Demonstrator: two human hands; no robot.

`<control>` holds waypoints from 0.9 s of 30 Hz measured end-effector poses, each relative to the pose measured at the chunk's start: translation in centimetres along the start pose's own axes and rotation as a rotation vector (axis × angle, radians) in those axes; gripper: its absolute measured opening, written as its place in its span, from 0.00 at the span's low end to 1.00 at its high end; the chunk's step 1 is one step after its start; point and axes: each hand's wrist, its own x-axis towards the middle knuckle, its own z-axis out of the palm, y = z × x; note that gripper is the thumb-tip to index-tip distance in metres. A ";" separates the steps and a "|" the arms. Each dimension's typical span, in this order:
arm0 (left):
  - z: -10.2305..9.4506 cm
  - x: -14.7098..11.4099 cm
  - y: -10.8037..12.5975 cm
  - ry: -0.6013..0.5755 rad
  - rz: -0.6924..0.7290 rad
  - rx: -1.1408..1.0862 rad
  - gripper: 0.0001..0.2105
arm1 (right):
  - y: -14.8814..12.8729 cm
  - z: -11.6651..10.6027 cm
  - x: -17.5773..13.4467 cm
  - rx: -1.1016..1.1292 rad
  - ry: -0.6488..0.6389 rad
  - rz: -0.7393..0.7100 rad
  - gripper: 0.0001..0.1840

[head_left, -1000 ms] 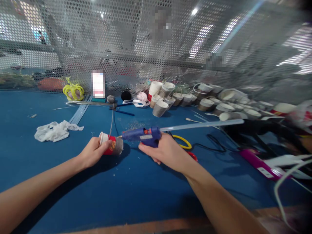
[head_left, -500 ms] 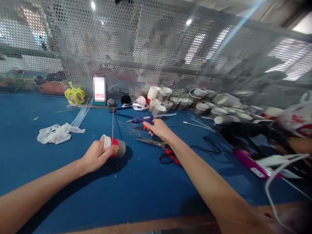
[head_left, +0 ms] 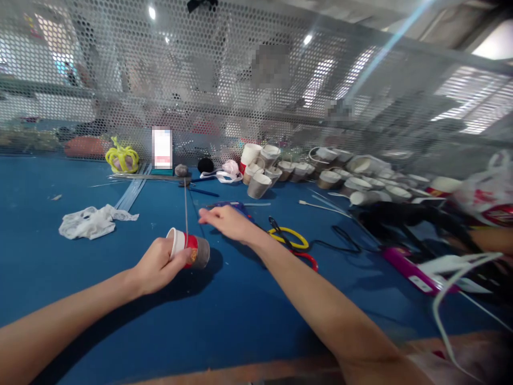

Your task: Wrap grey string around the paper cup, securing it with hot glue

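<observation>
Fingers wrapped round it, the left hand [head_left: 156, 266] has the paper cup [head_left: 202, 253] tilted over the blue table [head_left: 160, 337]! Up and right of the cup, the right hand [head_left: 226, 220] grips nothing visible, finger gap unclear; far behind the cup, a perforated screen [head_left: 224, 107].

Left hand [head_left: 154, 267] has a red-and-white paper cup [head_left: 194, 246] tipped sideways, grey yarn [head_left: 203, 253] wrapped round its bottom end, plus a strand [head_left: 186, 208] running back to a little grey ball [head_left: 181, 170]. Right hand [head_left: 226, 221] looks empty, right in front of a blue glue gun [head_left: 236, 205] on the counter [head_left: 240, 315]. Bunch of greyish cups [head_left: 258, 185] at the back, lacy white cloth [head_left: 90, 222] off left.
</observation>
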 end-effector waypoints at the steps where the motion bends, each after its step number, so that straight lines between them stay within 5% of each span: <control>1: 0.1 -0.1 0.1 -0.006 0.008 0.012 0.14 | -0.9 0.5 -0.3 0.085 -0.081 -0.042 0.26; 2: 0.1 -0.2 0.1 -0.019 0.018 0.020 0.14 | -1.6 1.0 -0.5 0.311 -0.232 -0.087 0.26; 4: 0.1 -0.4 0.2 -0.046 0.031 0.024 0.15 | -2.6 1.7 -0.8 0.622 -0.306 -0.092 0.22; 8: 0.1 -0.4 0.5 -0.068 -0.040 -0.064 0.15 | -3.1 1.6 -1.3 0.912 -0.173 -0.058 0.09; 18: 0.0 0.2 1.0 -0.030 -0.511 -0.554 0.15 | -2.3 -1.2 -2.8 0.944 -0.121 -0.124 0.09; 27: 0.1 0.1 1.1 -0.059 -0.507 -0.574 0.15 | -2.6 -1.4 -3.0 0.840 0.005 -0.084 0.08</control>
